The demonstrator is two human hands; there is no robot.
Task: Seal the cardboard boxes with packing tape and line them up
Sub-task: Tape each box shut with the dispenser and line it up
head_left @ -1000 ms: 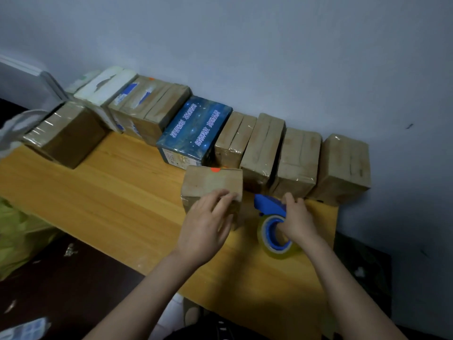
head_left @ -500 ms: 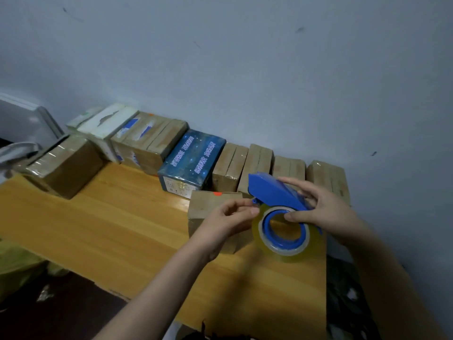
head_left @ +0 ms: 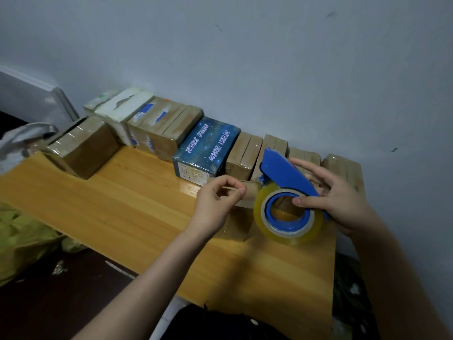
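Left hand: thumb and forefinger pinched together, other fingers curled. Whether a clear tape end lies between them is hard to make out. Right hand grips a blue tape dispenser, thumb on its hub, fingers over the handle, holding the yellowish tape roll above the table. A small cardboard box sits under both hands, mostly hidden. Behind it, taped boxes and a blue starry box line a grey wall on a wooden table. Another brown box stands apart, left. A green bag is cut off at the frame's edge. Half a second ago the left fingers touched the dispenser; now they are apart.
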